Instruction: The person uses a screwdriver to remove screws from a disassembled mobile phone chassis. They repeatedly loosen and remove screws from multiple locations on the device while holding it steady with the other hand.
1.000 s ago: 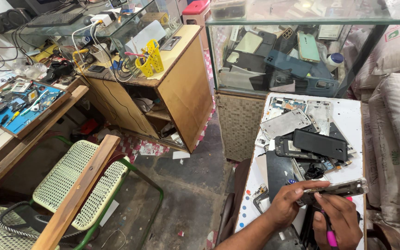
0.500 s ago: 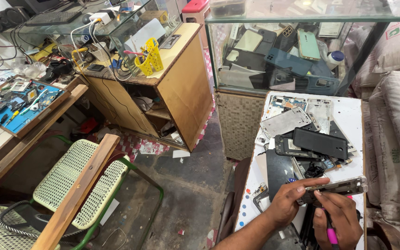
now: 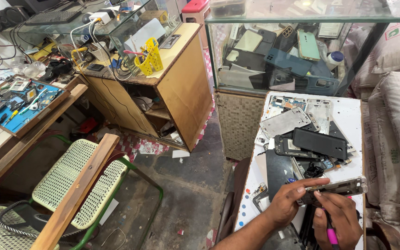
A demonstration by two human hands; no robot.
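So a phone frame [image 3: 336, 187], silvery and stripped down, is being held up on edge over the white table [image 3: 348, 111], low in the right corner of the view. It's gripped at its near end by the left hand [image 3: 287, 203]: thumb [image 3: 309, 182] laid along the top edge, the other fingers curled underneath, so it's pinched between them. The far end sticks out past the fingertips, unsupported.

The right hand [image 3: 341, 220] is tucked just below the frame, fingers pressed together around a pink-handled tool [image 3: 332, 235], with the index fingertip touching the frame's underside. The tool's tip can't be made out.

Just beyond the fingers, a black phone back [image 3: 320, 142] is lying on a pile of loose phone parts, with a bare metal plate [image 3: 285, 122] further out. Past that, a glass cabinet [image 3: 292, 46] stuffed with phone covers is seen. Well off to the left of the fingers, a green wire chair [image 3: 77, 178] and a wooden desk [image 3: 181, 88] are parked.
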